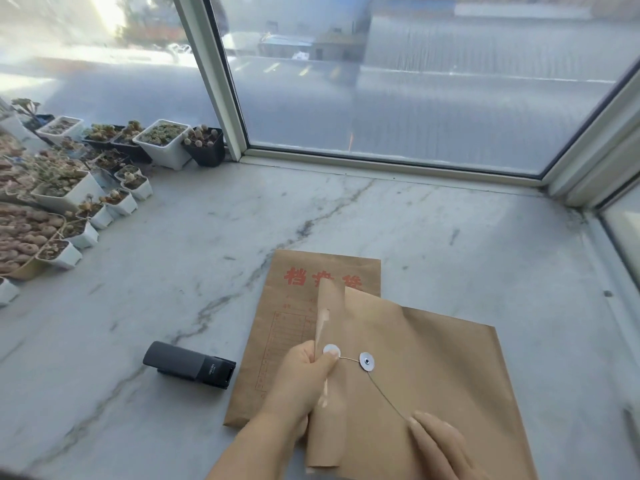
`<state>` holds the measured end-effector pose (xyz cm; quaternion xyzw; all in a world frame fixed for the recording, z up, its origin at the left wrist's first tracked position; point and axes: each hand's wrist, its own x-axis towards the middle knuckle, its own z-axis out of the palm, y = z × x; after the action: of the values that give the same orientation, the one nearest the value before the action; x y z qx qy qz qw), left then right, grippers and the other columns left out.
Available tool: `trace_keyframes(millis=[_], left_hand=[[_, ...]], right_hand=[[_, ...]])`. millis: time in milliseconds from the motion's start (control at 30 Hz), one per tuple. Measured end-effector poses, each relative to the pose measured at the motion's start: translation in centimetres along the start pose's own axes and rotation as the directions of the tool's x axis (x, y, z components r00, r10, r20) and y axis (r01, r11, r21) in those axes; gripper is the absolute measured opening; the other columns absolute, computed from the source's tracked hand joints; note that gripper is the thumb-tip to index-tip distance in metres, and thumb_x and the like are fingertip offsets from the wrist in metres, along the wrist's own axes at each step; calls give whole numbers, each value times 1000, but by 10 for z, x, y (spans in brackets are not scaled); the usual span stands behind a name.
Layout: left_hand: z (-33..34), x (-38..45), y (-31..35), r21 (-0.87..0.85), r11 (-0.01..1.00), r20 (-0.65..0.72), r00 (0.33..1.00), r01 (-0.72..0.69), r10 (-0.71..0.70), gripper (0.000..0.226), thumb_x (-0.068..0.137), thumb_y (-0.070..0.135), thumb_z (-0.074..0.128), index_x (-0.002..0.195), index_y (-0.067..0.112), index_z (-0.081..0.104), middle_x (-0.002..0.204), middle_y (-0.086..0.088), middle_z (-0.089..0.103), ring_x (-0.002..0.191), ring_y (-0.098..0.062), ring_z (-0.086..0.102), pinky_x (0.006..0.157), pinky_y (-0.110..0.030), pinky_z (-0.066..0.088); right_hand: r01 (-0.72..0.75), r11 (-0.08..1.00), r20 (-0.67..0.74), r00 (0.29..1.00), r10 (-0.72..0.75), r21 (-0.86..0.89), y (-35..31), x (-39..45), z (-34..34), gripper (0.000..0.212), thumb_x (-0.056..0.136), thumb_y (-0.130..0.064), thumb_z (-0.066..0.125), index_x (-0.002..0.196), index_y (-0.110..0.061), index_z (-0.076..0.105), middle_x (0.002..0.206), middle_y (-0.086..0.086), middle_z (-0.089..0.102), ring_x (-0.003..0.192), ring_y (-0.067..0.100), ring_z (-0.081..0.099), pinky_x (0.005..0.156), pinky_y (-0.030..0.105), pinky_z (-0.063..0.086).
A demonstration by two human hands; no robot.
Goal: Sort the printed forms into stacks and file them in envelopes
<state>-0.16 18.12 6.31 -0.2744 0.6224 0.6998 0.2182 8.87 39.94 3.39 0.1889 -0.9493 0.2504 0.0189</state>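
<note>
Two brown kraft envelopes lie on the marble sill. The lower envelope (301,282) shows red printed characters and a form grid. The upper envelope (443,368) lies back side up, overlapping it. My left hand (304,375) pinches the upper envelope's flap (329,306) at its white disc, thumb on the disc, holding the flap folded up. A thin string (384,393) runs from the flap disc past a second white disc (367,361) to my right hand (440,445), whose fingertips hold its end. No printed forms are visible.
A black stapler (188,364) lies left of the envelopes. Many small white and black pots of succulents (162,140) crowd the left side of the sill. Window frames (381,161) bound the sill at the back and right.
</note>
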Motion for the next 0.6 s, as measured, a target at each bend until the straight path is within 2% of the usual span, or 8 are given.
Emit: trace_keyframes(millis=[67,167,200,267,367,433,533,600], left_hand=[[6,-5,20,-10,1000,16,1000,-18,18,16,94,15,57,82,4,59,72,-11,65,63,-21,62,58,-27,49],[17,-11,48,-151,988,59,998,-30,39,25,97,23,52,91,4,68,86,-13,72,72,-23,66,63,-30,53],[18,-12,56,-217,976,69,997,-22,37,29,99,26,48,98,6,69,91,-12,73,74,-20,68,62,-30,55],[15,-15,63,-213,976,53,997,-49,62,30,100,30,45,112,12,65,104,-8,71,86,-16,70,64,-27,56],[5,-22,53,143,978,-24,988,-150,155,39,94,33,57,131,26,49,127,3,57,112,-8,57,85,-24,49],[2,-34,42,210,963,-10,985,-166,172,60,86,38,68,137,30,37,134,8,45,122,-5,46,97,-26,41],[-4,-43,26,208,956,84,978,-206,193,60,81,28,73,133,20,43,134,9,53,122,-4,51,106,-29,41],[-13,-42,16,184,963,-29,978,-198,207,42,87,9,67,126,14,51,121,-2,65,109,-14,62,97,-29,48]], right_hand=[[0,1000,45,999,1,-31,14,-4,-11,50,94,-53,24,126,-26,52,135,-6,52,134,5,35,106,22,26],[-128,981,63,988,138,-145,30,28,-60,38,101,-41,35,135,-45,51,160,-3,18,147,9,11,114,14,10],[-119,982,58,990,129,-144,36,35,-72,42,101,-32,36,139,-25,52,158,10,25,145,7,16,115,17,14],[-266,964,-158,951,267,29,36,51,-97,39,91,-32,44,114,-17,72,117,11,70,118,2,51,93,22,41],[-313,896,-261,879,399,316,28,71,-133,19,89,-22,61,85,-41,67,82,-18,70,77,5,64,62,19,43],[-359,720,-124,844,523,595,35,83,-146,22,91,-11,64,83,-31,71,77,-14,73,74,3,68,63,17,48],[-471,210,288,775,563,857,33,95,-140,14,94,-11,58,98,-9,71,87,10,76,77,23,73,58,30,57],[-531,124,387,739,551,838,28,98,-112,15,95,-9,56,102,-6,69,91,13,75,79,25,73,58,30,56]])
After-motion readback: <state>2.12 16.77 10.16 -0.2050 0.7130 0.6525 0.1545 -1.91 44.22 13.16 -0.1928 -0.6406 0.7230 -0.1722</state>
